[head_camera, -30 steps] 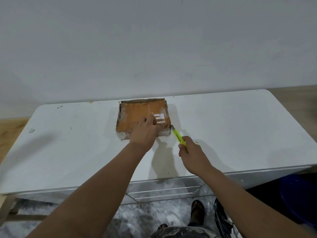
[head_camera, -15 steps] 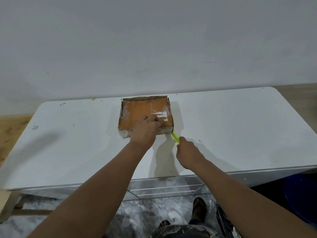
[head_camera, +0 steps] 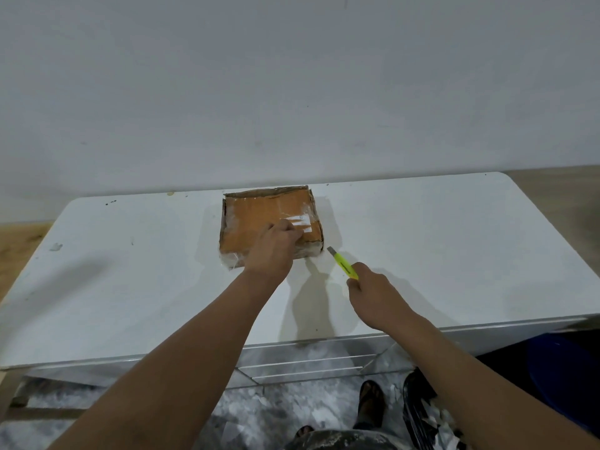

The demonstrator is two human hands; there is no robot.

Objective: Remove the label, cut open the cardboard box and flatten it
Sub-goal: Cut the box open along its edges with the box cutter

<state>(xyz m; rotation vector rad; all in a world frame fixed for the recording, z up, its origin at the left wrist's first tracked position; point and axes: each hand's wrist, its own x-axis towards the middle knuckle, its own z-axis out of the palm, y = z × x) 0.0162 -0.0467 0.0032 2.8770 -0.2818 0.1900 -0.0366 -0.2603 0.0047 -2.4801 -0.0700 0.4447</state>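
Your left hand [head_camera: 274, 248] lies palm-down on the near right part of the cardboard box [head_camera: 259, 219], fingers curled loosely against its top face; whether they pinch anything cannot be told. Your right hand [head_camera: 373, 295] is closed in a fist around the yellow utility knife [head_camera: 344, 264], held above the table, apart from the box.

Noted, largest first:

- White table [head_camera: 438, 241]: flat top, scuffed and spotted, set against a plain pale wall [head_camera: 292, 92].
- Cardboard box: lies flat at the far middle of the table, close to the wall. Brown top face, wrapped in clear film that bunches at the near left corner. Edges are ragged. It remains in box form, not flattened.
- Utility knife: points up and to the left, toward the near right corner of the box. Its grey tip stands just beside that corner; contact is not evident.
- Label [head_camera: 303, 222]: small white remnant on the right part of the box top, just beyond your left fingertips. Print on it is too small to read.

Below the table edge, a sandalled foot [head_camera: 370, 401] stands on a mottled grey floor.
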